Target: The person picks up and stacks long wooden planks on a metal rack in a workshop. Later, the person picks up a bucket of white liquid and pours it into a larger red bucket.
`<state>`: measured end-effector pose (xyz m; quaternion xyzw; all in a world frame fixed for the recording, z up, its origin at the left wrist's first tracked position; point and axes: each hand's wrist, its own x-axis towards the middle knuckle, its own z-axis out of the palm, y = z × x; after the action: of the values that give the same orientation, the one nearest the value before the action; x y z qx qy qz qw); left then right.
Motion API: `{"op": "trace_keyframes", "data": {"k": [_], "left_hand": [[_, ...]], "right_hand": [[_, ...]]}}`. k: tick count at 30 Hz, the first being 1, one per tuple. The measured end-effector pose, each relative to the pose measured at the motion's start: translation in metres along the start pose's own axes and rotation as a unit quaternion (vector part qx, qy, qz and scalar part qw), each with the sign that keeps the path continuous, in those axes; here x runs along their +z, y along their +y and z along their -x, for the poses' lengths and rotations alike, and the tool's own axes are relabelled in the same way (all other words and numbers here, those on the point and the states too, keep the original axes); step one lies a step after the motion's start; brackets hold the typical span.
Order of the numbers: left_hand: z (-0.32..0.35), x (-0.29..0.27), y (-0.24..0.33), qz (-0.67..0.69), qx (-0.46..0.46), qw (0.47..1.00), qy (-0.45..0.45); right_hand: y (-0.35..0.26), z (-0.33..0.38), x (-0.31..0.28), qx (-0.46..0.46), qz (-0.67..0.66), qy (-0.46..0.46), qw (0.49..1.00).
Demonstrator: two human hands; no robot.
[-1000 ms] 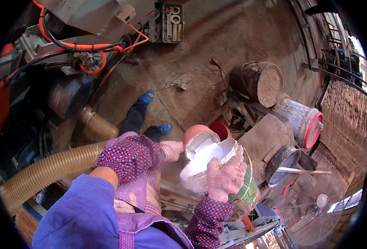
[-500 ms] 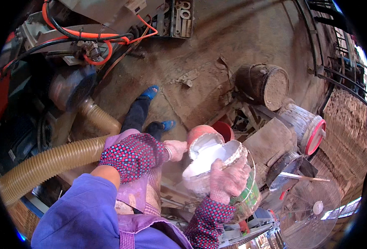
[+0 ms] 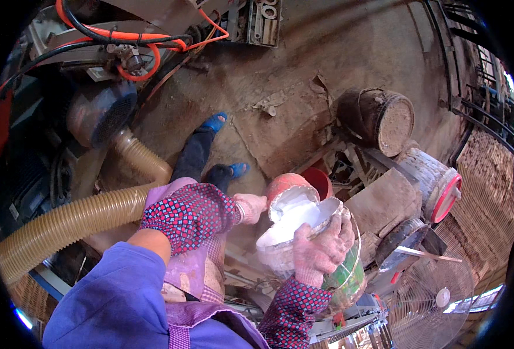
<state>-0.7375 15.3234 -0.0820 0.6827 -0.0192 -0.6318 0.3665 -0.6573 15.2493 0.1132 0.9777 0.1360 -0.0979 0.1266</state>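
Note:
My left hand [image 3: 250, 208], in a pale pinkish glove, is closed at the side of a red scoop-like container [image 3: 286, 187]. Its fingers reach the near side of that container, whose pale crusted mouth faces a bucket. White material [image 3: 294, 221] fills the mouth and the bucket's top; whether it is liquid or powder I cannot tell. The bucket [image 3: 351, 273] has a crusted white rim, a green patch on its side and a thin wire handle. Over its rim my right hand [image 3: 322, 247], gloved too, is clamped with bent fingers.
A ribbed tan hose [image 3: 76, 224] runs at the left. Beyond the bucket lie a dark drum [image 3: 379, 119], a white bucket with a red rim [image 3: 428, 180] and a board [image 3: 385, 200]. A caged fan [image 3: 437, 296] stands lower right; a tool tray [image 3: 264, 22] lies far off.
The whole view has shifted slightly. Both hands keep their hold, and the red container and bucket stay almost as they were relative to each other.

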Motion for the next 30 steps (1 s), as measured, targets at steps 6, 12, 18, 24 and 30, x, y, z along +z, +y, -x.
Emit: {"op": "trace_keyframes", "data": {"k": [6,12,18,24,30], "left_hand": [[-0.005,0.006,-0.005,0.001,0.026,1.0,0.001],[-0.019,0.016,-0.012,0.044,0.041,0.998,0.02],[-0.01,0.008,-0.012,0.047,0.049,0.997,0.026],[-0.013,0.008,-0.012,0.068,0.029,0.997,0.014],[-0.017,0.009,-0.012,0.061,0.026,0.998,0.005]], "right_hand": [[-0.003,-0.005,0.008,0.0,0.007,-0.018,1.0],[-0.009,-0.006,0.009,-0.007,0.011,-0.009,1.0],[-0.007,-0.008,0.013,-0.017,-0.014,-0.007,1.0],[-0.008,-0.009,0.014,-0.018,0.01,-0.025,0.999],[-0.007,-0.01,0.016,-0.016,0.005,-0.023,1.0]]}}
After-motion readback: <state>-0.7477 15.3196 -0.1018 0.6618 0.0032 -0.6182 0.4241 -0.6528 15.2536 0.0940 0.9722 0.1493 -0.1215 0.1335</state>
